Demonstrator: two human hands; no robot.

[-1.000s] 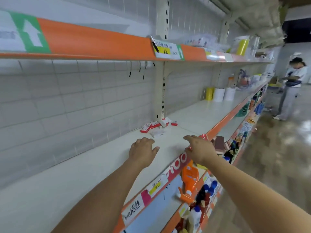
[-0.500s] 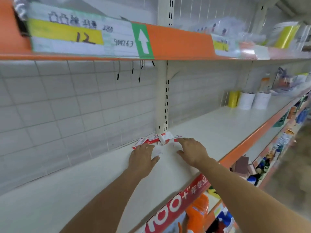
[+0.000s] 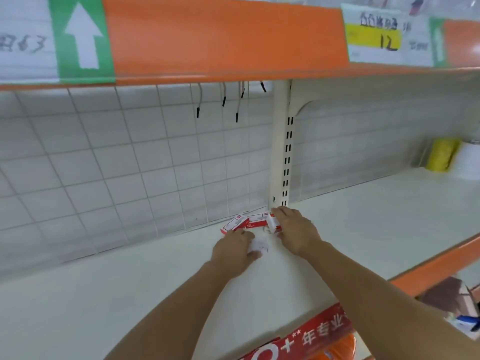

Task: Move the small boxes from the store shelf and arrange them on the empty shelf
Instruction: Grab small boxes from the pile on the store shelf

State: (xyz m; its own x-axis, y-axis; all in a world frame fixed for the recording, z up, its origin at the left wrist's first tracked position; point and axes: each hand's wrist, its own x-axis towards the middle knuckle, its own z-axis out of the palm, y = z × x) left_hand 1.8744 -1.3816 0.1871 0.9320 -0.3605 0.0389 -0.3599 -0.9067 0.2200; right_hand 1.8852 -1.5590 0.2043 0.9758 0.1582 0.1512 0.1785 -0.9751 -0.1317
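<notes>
A small cluster of red-and-white boxes (image 3: 245,222) lies flat at the back of the white shelf (image 3: 363,229), against the wire grid backing (image 3: 130,165) and just beside the slotted upright post (image 3: 281,152). The right hand (image 3: 296,231) curls round one white box (image 3: 273,224) at the cluster's right end, thumb and fingers on it. The left hand (image 3: 235,249) rests over a white box (image 3: 259,245) just in front of the cluster, fingers bent on it; whether it truly grips is hard to tell through the blur. The step looks like gathering or squaring the boxes. Next, each hand needs a firm hold before lifting or sliding them into a neat row.
</notes>
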